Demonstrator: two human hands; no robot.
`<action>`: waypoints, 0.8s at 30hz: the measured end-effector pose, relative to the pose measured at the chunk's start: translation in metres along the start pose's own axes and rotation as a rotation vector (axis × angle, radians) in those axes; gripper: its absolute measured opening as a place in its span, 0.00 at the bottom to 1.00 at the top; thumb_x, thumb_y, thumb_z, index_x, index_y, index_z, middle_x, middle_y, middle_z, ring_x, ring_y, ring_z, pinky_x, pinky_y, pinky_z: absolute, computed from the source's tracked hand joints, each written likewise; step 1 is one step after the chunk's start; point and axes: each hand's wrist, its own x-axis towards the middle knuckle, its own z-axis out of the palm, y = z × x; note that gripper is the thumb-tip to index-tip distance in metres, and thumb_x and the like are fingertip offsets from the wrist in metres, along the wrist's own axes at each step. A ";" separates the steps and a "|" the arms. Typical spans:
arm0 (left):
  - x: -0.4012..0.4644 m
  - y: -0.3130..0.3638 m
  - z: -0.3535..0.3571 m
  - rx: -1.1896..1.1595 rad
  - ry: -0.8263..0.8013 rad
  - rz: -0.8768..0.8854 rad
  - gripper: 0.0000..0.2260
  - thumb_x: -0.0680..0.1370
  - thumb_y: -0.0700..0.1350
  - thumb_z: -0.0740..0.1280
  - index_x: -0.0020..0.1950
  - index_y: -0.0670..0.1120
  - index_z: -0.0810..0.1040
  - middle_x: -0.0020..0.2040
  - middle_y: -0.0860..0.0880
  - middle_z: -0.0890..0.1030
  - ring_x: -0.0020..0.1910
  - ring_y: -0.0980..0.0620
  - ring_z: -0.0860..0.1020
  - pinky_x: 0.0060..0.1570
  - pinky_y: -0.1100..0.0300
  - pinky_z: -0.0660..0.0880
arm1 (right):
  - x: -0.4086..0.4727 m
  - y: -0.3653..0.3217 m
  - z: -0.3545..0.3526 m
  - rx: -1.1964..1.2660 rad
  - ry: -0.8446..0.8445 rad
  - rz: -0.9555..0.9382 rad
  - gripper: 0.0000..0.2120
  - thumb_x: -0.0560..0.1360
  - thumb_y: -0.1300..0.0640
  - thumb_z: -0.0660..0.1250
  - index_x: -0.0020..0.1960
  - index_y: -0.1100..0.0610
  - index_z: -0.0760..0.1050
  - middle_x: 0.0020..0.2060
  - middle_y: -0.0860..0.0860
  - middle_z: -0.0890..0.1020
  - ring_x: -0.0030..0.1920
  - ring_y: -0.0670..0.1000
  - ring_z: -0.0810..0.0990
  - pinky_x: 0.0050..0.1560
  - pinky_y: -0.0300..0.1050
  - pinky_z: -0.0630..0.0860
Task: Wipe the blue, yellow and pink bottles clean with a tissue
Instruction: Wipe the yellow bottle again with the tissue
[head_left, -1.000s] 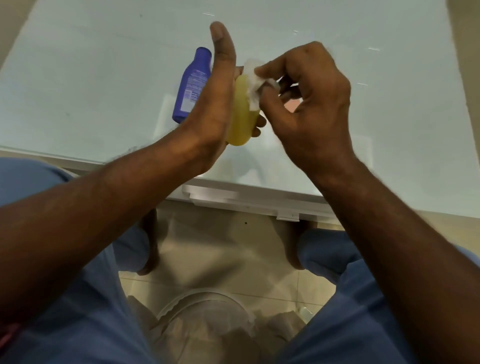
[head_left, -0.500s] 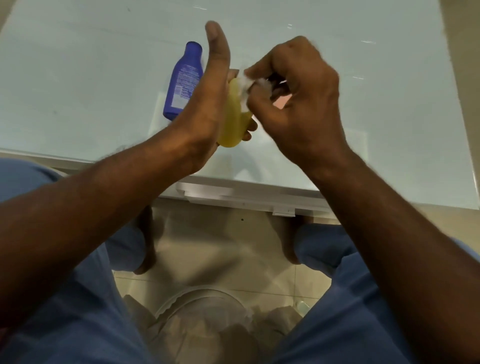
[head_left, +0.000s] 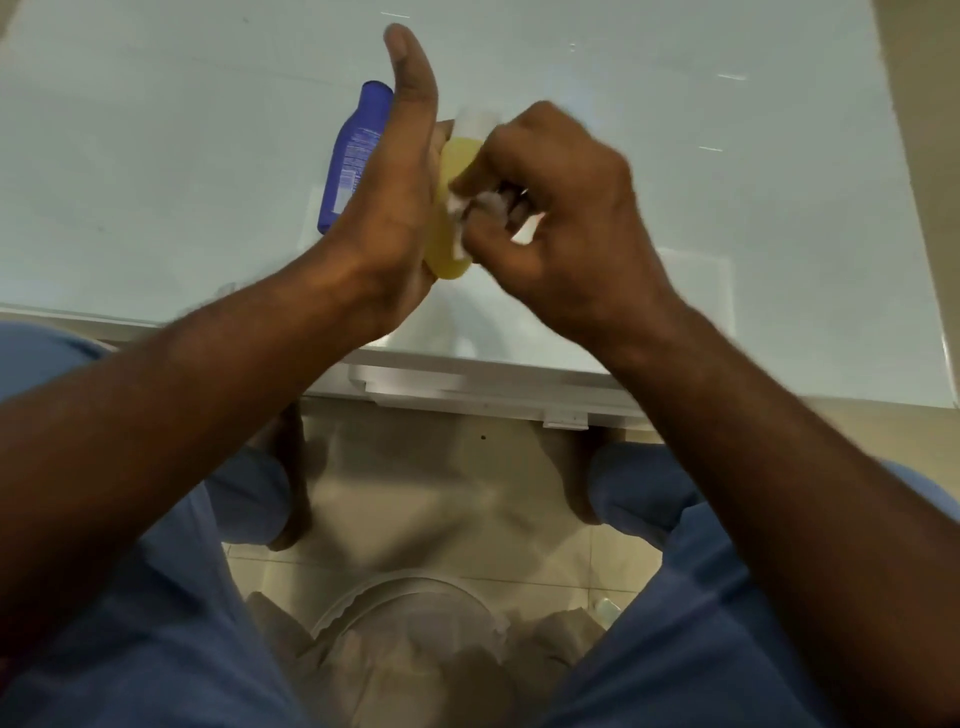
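My left hand holds the yellow bottle upright-tilted above the glass table, thumb pointing up. My right hand presses a crumpled white tissue against the bottle's side near its lower half. The bottle's white cap shows above my right fingers. The blue bottle lies on the table behind my left hand, partly hidden by it. The pink bottle is hidden behind my right hand.
The pale glass table has its near edge below my hands. Under it lie a tiled floor and a round white bin with a bag between my blue-trousered knees.
My right hand has slid the tissue down from the bottle's neck toward its lower half. The left hand keeps holding the bottle in much the same place.
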 end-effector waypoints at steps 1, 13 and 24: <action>-0.001 0.002 -0.002 -0.028 0.040 0.001 0.38 0.83 0.68 0.41 0.63 0.41 0.79 0.64 0.30 0.78 0.64 0.35 0.81 0.63 0.39 0.79 | -0.003 -0.005 0.003 -0.032 -0.118 -0.043 0.08 0.79 0.56 0.68 0.55 0.56 0.83 0.51 0.51 0.80 0.50 0.49 0.79 0.59 0.61 0.77; 0.001 -0.003 0.007 0.044 -0.021 -0.067 0.35 0.83 0.67 0.39 0.77 0.50 0.71 0.67 0.47 0.82 0.65 0.45 0.81 0.63 0.48 0.79 | 0.006 0.012 -0.006 -0.032 0.118 0.077 0.07 0.78 0.62 0.69 0.52 0.65 0.81 0.47 0.58 0.81 0.48 0.54 0.81 0.48 0.52 0.81; 0.003 -0.006 0.008 0.103 -0.006 -0.037 0.34 0.83 0.66 0.38 0.80 0.52 0.67 0.71 0.48 0.79 0.63 0.49 0.81 0.60 0.51 0.80 | 0.011 0.011 -0.006 -0.048 0.146 0.067 0.08 0.80 0.60 0.69 0.54 0.65 0.81 0.50 0.58 0.82 0.49 0.52 0.82 0.49 0.46 0.83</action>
